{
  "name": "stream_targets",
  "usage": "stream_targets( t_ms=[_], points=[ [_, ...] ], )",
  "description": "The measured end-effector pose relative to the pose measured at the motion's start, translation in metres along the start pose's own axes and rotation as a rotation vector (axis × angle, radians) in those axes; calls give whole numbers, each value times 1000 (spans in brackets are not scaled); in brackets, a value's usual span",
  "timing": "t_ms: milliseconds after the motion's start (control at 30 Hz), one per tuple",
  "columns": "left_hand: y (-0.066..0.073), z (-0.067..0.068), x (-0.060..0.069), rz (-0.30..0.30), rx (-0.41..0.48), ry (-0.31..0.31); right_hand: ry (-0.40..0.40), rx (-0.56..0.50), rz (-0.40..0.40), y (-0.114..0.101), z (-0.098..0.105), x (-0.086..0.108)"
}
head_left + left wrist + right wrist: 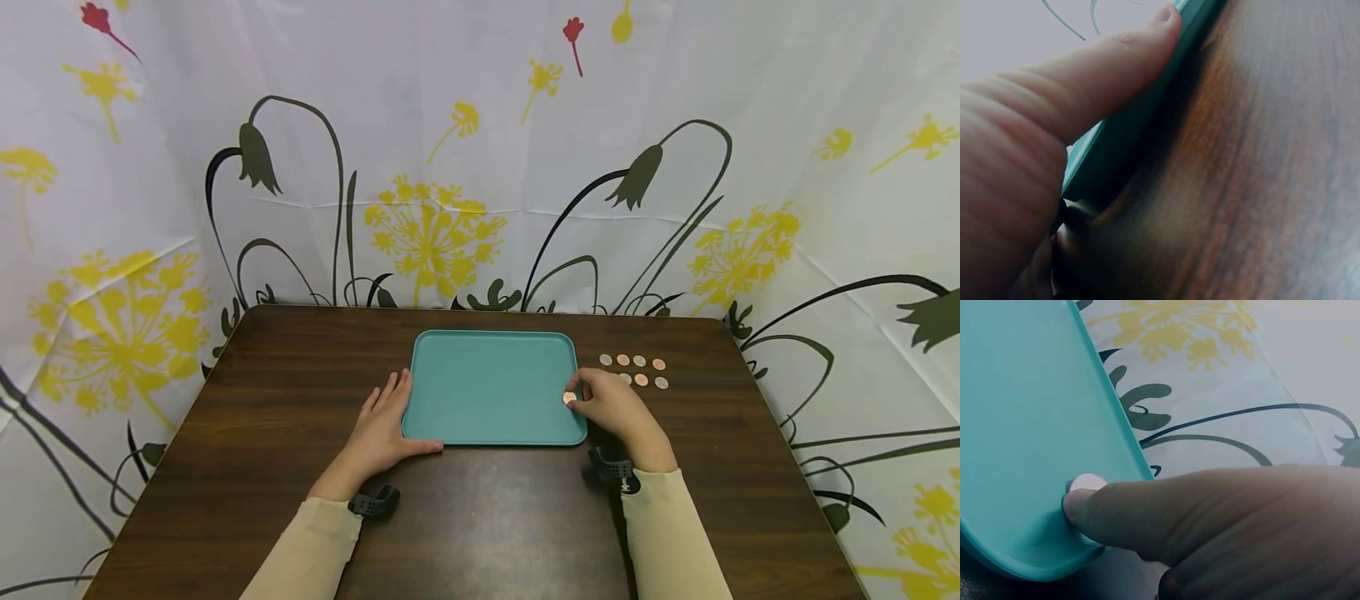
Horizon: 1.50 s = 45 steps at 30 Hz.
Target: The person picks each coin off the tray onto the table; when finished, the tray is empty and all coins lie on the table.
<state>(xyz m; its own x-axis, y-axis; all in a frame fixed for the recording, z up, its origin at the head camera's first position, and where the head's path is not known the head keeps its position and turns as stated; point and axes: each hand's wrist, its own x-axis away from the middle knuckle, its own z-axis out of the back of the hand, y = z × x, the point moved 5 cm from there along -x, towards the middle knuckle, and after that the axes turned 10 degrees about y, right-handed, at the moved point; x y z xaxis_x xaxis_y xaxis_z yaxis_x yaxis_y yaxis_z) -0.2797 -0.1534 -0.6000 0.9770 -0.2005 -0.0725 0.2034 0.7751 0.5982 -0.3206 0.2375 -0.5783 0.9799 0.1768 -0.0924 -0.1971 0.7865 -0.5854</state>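
Note:
A turquoise rectangular tray [487, 387] lies on the table, its inside bare apart from the coin at its right end. My left hand [384, 429] rests against the tray's left side, fingers extended along the edge and thumb along the front rim; in the left wrist view the thumb [1122, 59] lies over the rim. My right hand [611, 406] pinches a copper-coloured coin [569, 398] over the tray's right edge. Up close, the coin [1088, 482] shows partly behind the right thumb; whether it touches the tray floor I cannot tell.
Several coins [640, 361], some silvery and some coppery, lie in two rows on the dark wooden table [495, 517] right of the tray. The right hand may cover part of the nearer row. Behind the table hangs a flowered white curtain [480, 150].

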Motion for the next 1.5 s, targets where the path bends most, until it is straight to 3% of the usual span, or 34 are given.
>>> stream_targets(
  t_ms=[167, 300, 567, 700, 933, 1067, 1200, 1333, 1500],
  points=[
    [-3, 2, 2, 0, -9, 5, 50, -18, 62, -3, -2, -2],
    [-5, 3, 3, 2, -17, 9, 136, -62, 103, -2, -4, -2],
    [-2, 0, 3, 5, -4, 1, 526, -211, 266, 2, 9, 13],
    [-1, 1, 3, 13, -5, -1, 700, -224, 273, 11, 19, 23],
    [-1, 1, 2, 6, -13, -1, 830, -116, 179, 41, 36, 42],
    [0, 0, 2, 3, -12, -8, 874, -49, 63, 58, 47, 52],
    [0, 2, 2, 1, -6, -4, 914, -52, -48, 68, 52, 57],
    [-1, 3, 2, 4, -9, -1, 886, -114, -147, 72, 50, 55],
    [-2, 1, 2, 10, -12, -21, 823, -207, -324, 79, 45, 56]
  ],
)
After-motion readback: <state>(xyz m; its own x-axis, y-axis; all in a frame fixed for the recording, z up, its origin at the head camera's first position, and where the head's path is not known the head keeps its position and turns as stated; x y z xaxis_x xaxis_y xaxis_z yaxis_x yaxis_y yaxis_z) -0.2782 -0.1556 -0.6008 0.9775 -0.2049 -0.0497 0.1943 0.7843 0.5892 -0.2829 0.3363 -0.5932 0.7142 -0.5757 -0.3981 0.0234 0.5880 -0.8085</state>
